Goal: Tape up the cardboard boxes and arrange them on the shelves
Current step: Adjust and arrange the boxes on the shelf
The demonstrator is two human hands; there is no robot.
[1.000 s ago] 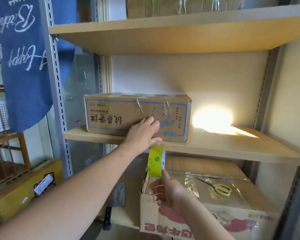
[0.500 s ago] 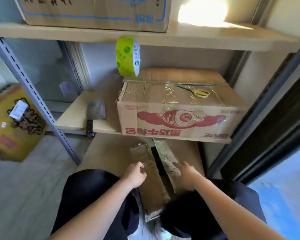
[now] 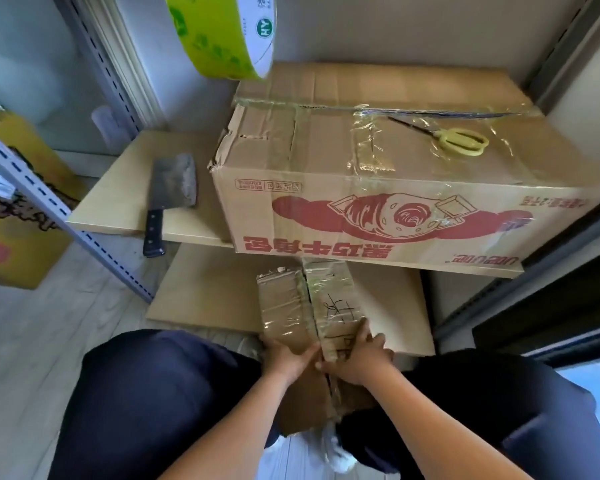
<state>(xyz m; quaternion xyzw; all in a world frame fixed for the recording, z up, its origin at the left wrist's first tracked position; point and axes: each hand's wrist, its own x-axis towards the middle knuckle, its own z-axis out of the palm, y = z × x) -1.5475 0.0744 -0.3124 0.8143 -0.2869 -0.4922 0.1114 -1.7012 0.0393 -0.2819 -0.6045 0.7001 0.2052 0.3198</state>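
A small cardboard box (image 3: 291, 306) with shiny tape on its two top flaps lies low between my knees, its far end on the bottom shelf board. My left hand (image 3: 288, 356) presses the left flap and my right hand (image 3: 355, 358) presses the right flap, the two meeting at the middle seam. A big taped box (image 3: 378, 209) with a red print stands on the shelf (image 3: 118, 192) above. A green tape roll (image 3: 222, 32) hangs at the top of the view.
Yellow scissors (image 3: 459, 142) lie on the big box. A cleaver (image 3: 168, 199) rests on the shelf to its left, handle over the edge. A grey shelf post (image 3: 49, 202) slants at left, a yellow box (image 3: 11, 220) behind it on the floor.
My view dropped from the upper shelf box to the floor. Both hands left that box and the tape roll, went down to the small box and closed its two flaps together.
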